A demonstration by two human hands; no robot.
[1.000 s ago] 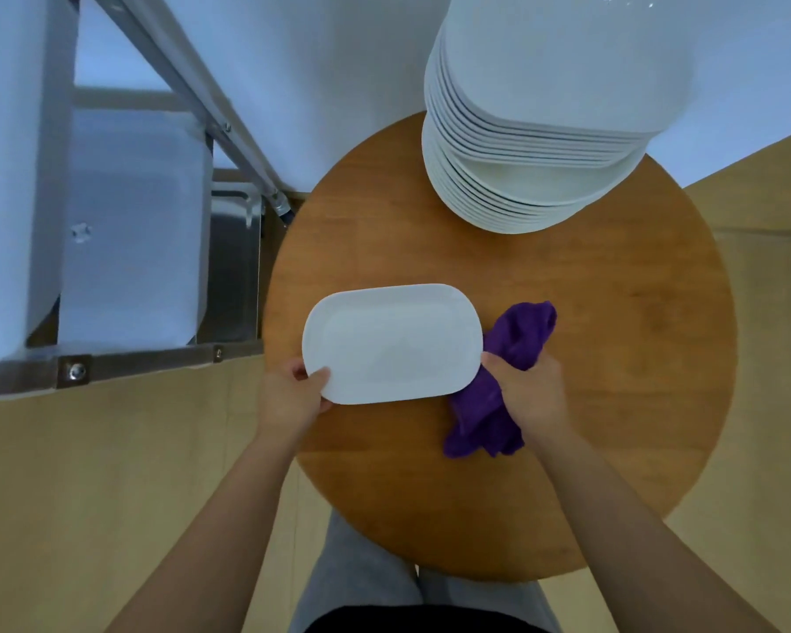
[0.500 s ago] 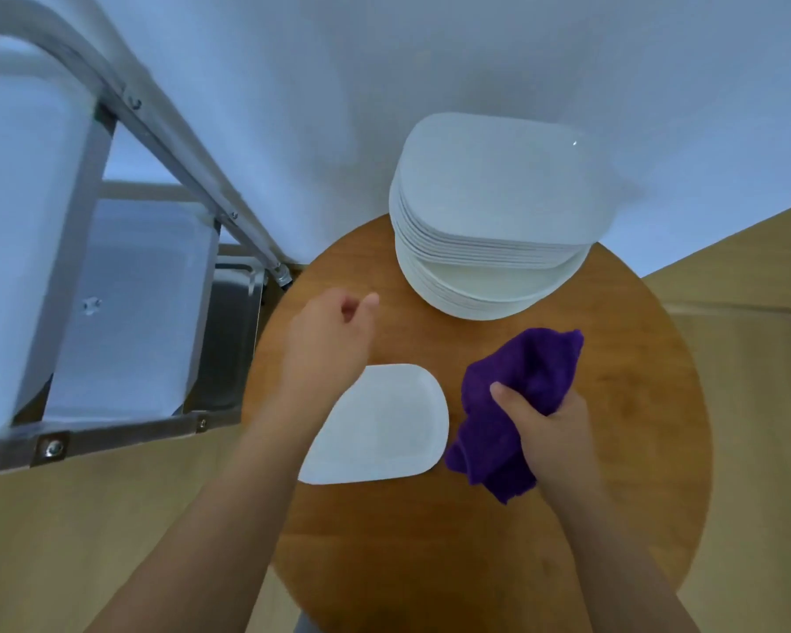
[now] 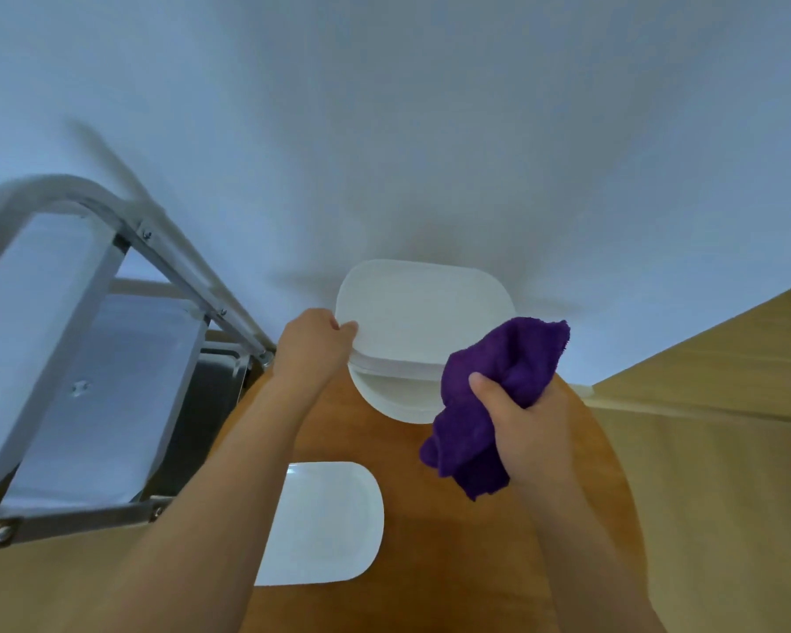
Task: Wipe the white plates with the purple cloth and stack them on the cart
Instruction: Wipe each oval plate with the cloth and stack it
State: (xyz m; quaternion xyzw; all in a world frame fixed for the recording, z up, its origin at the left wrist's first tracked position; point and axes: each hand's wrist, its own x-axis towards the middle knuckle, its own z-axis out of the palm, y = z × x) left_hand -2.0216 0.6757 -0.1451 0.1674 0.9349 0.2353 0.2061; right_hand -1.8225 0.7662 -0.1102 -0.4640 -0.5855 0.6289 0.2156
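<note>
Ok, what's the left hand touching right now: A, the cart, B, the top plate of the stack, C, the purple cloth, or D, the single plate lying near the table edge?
B: the left hand grips the left edge of the top plate of the stack, while the right hand holds the cloth and the single plate lies untouched.

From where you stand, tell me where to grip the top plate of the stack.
Grip the top plate at its left rim, coming from the left, where the left hand already pinches it. The rim overhangs the stack, and the right hand is full of purple cloth.
</note>
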